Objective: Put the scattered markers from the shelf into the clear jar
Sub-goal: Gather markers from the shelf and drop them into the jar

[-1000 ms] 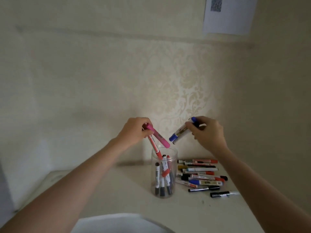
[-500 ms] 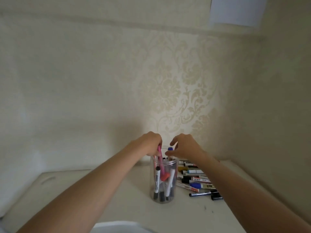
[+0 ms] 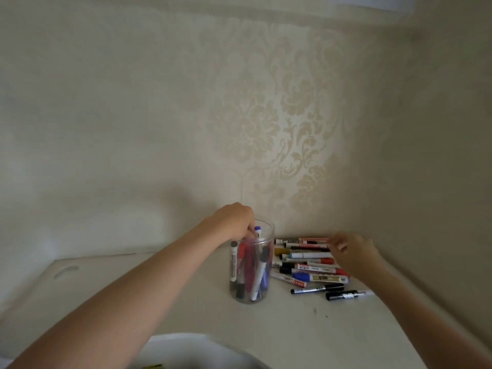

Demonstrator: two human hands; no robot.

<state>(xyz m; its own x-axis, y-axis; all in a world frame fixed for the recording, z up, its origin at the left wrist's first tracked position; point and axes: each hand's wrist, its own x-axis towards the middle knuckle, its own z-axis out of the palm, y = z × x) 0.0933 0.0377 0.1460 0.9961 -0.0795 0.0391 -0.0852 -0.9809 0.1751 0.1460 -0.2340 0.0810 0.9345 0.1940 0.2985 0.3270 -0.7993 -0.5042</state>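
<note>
A clear jar stands on the white shelf and holds several markers upright, among them a blue-capped marker poking out at the rim. My left hand is over the jar's mouth with its fingertips bunched just inside the rim; what they hold is hidden. To the right of the jar lies a pile of scattered markers, with two black markers at its front. My right hand hovers over the pile's right end, blurred, with its fingers apart and nothing in them.
Patterned walls meet in a corner close behind and to the right of the pile. An oval cutout sits at the shelf's left end. A white rounded object fills the bottom edge of the view.
Both hands came down to the jar with markers. The blue-capped marker now stands in the jar, and my right hand has moved right, empty, over the pile. The left hand stays at the rim.
</note>
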